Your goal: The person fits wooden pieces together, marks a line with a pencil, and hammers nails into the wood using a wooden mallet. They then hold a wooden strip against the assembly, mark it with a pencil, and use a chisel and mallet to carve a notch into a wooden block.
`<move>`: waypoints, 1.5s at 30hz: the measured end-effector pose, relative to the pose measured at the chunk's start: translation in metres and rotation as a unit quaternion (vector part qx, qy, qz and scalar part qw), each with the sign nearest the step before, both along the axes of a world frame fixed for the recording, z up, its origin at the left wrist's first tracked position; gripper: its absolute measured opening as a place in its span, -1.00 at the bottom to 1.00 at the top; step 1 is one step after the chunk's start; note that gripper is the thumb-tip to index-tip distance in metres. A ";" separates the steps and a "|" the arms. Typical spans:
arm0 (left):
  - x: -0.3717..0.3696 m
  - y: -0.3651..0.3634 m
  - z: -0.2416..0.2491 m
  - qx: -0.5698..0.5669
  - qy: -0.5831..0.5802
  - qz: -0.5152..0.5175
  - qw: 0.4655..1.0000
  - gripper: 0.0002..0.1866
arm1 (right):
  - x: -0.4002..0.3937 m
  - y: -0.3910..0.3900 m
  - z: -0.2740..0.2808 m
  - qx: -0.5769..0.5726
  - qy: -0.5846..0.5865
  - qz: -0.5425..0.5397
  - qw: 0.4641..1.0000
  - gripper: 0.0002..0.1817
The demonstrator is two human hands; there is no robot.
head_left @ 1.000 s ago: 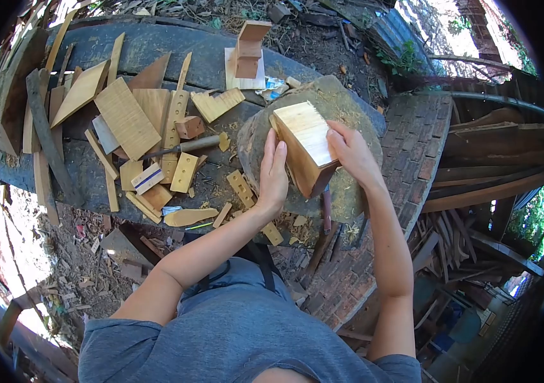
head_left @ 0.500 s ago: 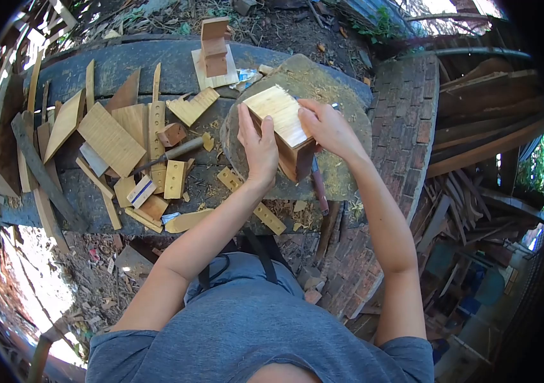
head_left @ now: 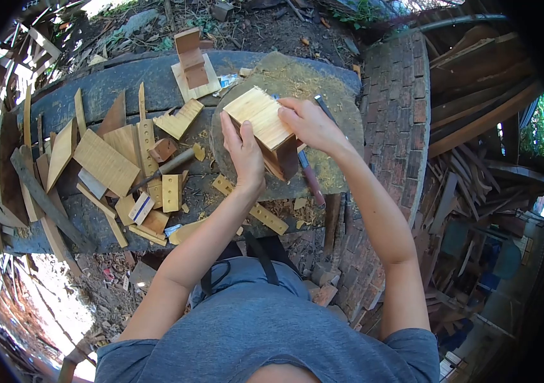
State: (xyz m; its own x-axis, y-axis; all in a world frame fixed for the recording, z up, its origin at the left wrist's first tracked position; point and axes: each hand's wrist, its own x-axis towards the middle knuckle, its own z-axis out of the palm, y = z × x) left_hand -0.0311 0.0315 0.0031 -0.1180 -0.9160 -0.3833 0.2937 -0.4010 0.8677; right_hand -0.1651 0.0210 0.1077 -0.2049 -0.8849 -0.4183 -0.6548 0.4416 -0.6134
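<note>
Two bare hands brace a boxy brown wooden piece with a pale, rough-grained top (head_left: 260,113) over a broad, round wooden slab (head_left: 339,159) strewn with sawdust. The left hand (head_left: 246,159) presses its near left side, while the right hand (head_left: 313,126) grips the upper right edge, fingers together; the opposing holds appear meant to steady the piece and stop it from turning. Its tilted top faces up, probably to bring that surface into view. The piece lies between the hands, touching both, directly right of the left palm and left of the right fingers; whether its base meets the slab cannot be told. Just beside it, below the right hand, lies a tool with a reddish-brown handle (head_left: 311,182). Offcuts, including a yellow block with drilled holes (head_left: 172,193), crowd a weathered dark tabletop (head_left: 116,85) at left.
</note>
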 end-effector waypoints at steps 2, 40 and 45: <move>-0.001 0.001 0.001 0.000 -0.011 -0.005 1.000 -0.27 | -0.002 0.002 -0.002 -0.008 0.005 -0.003 1.000 -0.56; 0.099 0.026 -0.010 -0.208 -0.166 -0.140 0.954 -0.46 | 0.084 0.128 -0.059 -0.235 0.275 0.214 0.907 -0.44; 0.089 0.041 -0.005 -0.263 -0.275 -0.154 0.912 -0.25 | 0.085 0.166 -0.078 -0.323 0.126 -0.060 0.936 -0.53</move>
State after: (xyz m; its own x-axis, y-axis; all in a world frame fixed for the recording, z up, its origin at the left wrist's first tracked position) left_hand 0.0578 0.0727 -0.0024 -0.3223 -0.9464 0.0209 -0.3006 0.1232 0.9458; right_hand -0.0805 0.1870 0.0293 -0.3399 -0.9007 0.2705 -0.7840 0.1125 -0.6104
